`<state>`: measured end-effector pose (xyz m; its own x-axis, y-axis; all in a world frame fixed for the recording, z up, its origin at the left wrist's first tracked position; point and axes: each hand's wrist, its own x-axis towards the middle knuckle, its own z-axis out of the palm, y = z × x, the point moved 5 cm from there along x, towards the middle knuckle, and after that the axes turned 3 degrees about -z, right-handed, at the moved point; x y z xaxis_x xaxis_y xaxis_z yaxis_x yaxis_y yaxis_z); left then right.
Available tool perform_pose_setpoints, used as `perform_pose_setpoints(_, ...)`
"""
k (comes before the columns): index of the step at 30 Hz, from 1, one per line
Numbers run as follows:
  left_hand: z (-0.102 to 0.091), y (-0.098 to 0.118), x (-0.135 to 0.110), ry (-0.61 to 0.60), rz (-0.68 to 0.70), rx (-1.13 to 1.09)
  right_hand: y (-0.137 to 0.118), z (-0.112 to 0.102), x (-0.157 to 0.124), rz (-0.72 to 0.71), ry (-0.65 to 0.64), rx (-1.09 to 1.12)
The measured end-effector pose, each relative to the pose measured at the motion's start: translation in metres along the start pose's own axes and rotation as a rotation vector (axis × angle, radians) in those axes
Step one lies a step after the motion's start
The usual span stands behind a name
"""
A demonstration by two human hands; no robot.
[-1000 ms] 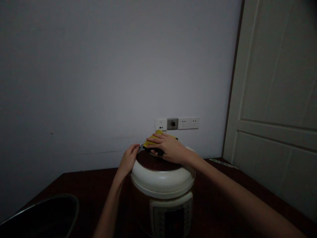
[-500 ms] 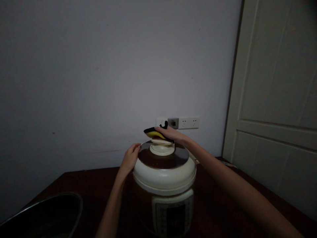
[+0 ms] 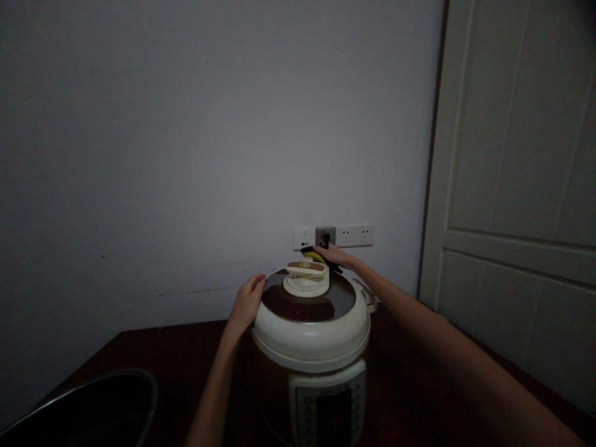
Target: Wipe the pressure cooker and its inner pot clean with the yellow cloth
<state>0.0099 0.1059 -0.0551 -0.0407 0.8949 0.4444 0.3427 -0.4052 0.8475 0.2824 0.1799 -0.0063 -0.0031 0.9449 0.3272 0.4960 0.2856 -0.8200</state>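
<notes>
An electric pressure cooker (image 3: 311, 344), white and brown with a control panel on its front, stands before me. Its lid handle (image 3: 306, 269) is cream with a brown top. My left hand (image 3: 248, 302) rests against the left rim of the lid, fingers closed at the edge; whether they grip anything there is hard to see. Behind the lid handle, my right hand (image 3: 334, 254) holds a black and yellow cloth (image 3: 315, 256) at the back of the lid. Part of the cloth is hidden behind the handle.
Wall sockets (image 3: 354, 236) line the wall behind the cooker, with a black plug in the grey one. A dark basin (image 3: 93, 403) with a shiny rim sits at the lower left on the dark red table (image 3: 186, 347). A pale door (image 3: 512, 186) stands at right.
My right hand has moved the cloth off the top of the lid handle, back and to the right, uncovering the handle. My left hand stays at the lid's left rim.
</notes>
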Motion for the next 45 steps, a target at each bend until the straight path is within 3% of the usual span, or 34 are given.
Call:
perform_pose_setpoints(4, 0.0, 0.001, 0.0, 0.002, 0.019, 0.003, 0.009, 0.029, -0.003, 0.052, -0.311, 0.065)
perform_pose_setpoints(8, 0.001, 0.001, 0.0, -0.001, 0.023, 0.006, 0.014, 0.021, -0.015, 0.069, -0.404, 0.081)
perform_pose_setpoints(14, 0.001, 0.0, 0.001, 0.009, 0.021, 0.018, 0.008, 0.001, -0.049, -0.09, -0.304, -0.108)
perform_pose_setpoints(20, 0.0, 0.002, 0.0, 0.005, 0.003, 0.021, -0.019, 0.004, -0.095, -0.396, -0.275, -0.17)
perform_pose_setpoints(25, -0.001, 0.005, 0.0, 0.018, 0.005, 0.026, -0.035, 0.005, -0.118, -0.551, -0.238, -0.178)
perform_pose_setpoints(36, 0.001, 0.002, 0.0, 0.003, 0.037, -0.027, -0.04, 0.005, -0.134, -0.556, -0.098, -0.231)
perform_pose_setpoints(41, 0.001, 0.003, -0.002, -0.001, 0.018, -0.036, -0.035, -0.001, -0.132, -0.446, -0.126, -0.191)
perform_pose_setpoints(45, 0.0, 0.003, -0.003, 0.016, 0.008, -0.018, -0.039, -0.002, -0.134, -0.449, -0.126, -0.246)
